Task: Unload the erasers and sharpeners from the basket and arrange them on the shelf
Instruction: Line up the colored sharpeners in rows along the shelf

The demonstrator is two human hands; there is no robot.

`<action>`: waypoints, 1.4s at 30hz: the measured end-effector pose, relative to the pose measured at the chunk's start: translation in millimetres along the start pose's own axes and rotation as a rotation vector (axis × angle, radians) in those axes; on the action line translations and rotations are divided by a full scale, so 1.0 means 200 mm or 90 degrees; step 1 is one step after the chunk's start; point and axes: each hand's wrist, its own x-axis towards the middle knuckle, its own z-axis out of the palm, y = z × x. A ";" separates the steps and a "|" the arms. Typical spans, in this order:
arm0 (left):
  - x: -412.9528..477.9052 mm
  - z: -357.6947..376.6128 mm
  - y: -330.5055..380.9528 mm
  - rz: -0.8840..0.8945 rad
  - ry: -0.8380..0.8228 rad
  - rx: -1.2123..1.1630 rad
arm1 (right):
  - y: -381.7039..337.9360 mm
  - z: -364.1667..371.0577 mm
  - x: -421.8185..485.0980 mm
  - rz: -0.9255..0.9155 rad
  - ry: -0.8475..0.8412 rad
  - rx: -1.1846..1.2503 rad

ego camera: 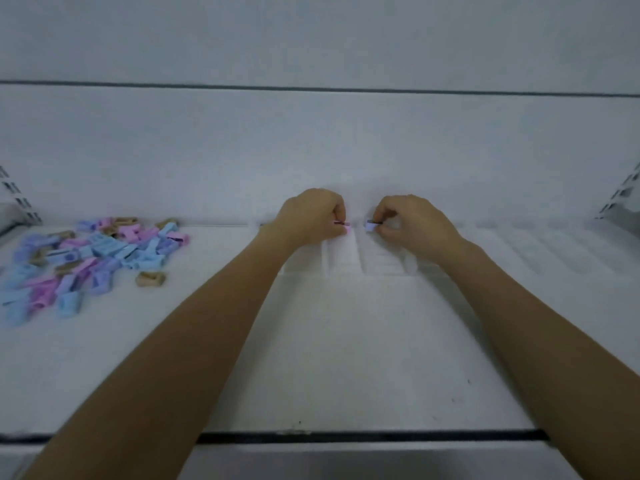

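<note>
Both my arms reach to the back of the white shelf (311, 358). My left hand (311, 216) pinches a small pink sharpener (346, 227) close to the back wall. My right hand (412, 220) pinches a small blue sharpener (370, 226) just to the right of it. The two pieces sit a short gap apart. White erasers (381, 263) lie in rows under and beside the hands, hard to make out against the shelf. A loose pile of blue, pink and tan sharpeners (93, 258) lies at the left.
Rows of white erasers (554, 251) run along the shelf's right side. Slotted metal brackets stand at the far left (17, 199) and far right (623, 195). A dark strip (346, 436) marks the shelf's front edge. The basket is out of view.
</note>
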 end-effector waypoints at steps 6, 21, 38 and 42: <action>0.01 0.06 0.03 -0.003 0.026 0.014 | 0.07 0.00 0.00 0.018 -0.017 0.002; -0.06 0.05 0.00 0.025 0.020 -0.051 | 0.11 0.04 0.02 -0.015 -0.019 0.017; -0.07 0.04 -0.01 0.050 0.020 -0.015 | 0.07 0.01 -0.03 -0.008 0.008 0.033; -0.09 0.02 -0.03 0.043 0.054 -0.005 | 0.04 -0.01 -0.04 -0.015 0.035 0.027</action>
